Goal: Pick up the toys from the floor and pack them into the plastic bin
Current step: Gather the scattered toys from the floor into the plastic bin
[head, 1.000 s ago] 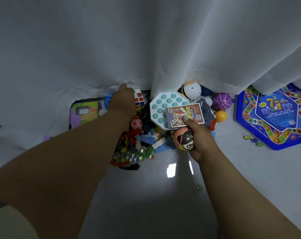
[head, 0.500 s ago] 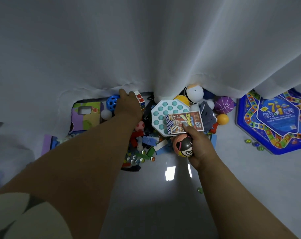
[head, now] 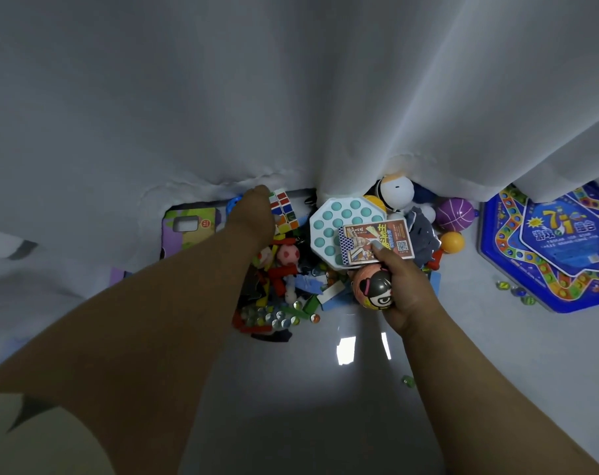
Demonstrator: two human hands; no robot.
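- The right hand's fingers (head: 377, 250) are curled round three things at once: a thumb pins a card box (head: 373, 243) flat onto a teal bubble-pop board (head: 339, 221), while the palm cups a pink cartoon-face ball (head: 373, 286) beneath. Stacking flat items under the thumb looks like a way to carry several toys in one trip.
- The right hand (head: 399, 293) is therefore full; I judge it can take little more.
- The left hand (head: 253, 217) reaches under the curtain hem, its back to the camera. Its fingers are hidden, so I cannot tell whether they are wide or closed; it lies against a puzzle cube (head: 284, 210), likely the next pick.
- Between the arms lies a heap of bricks and marbles (head: 274, 313) on the floor.
- Further out: a white plush (head: 395, 193), a purple ball (head: 455, 214), an orange ball (head: 451, 242), and a blue game board (head: 548, 248) part-covered by the white curtain (head: 291, 97).
- The plastic bin is not in view, so packing has yet to follow.
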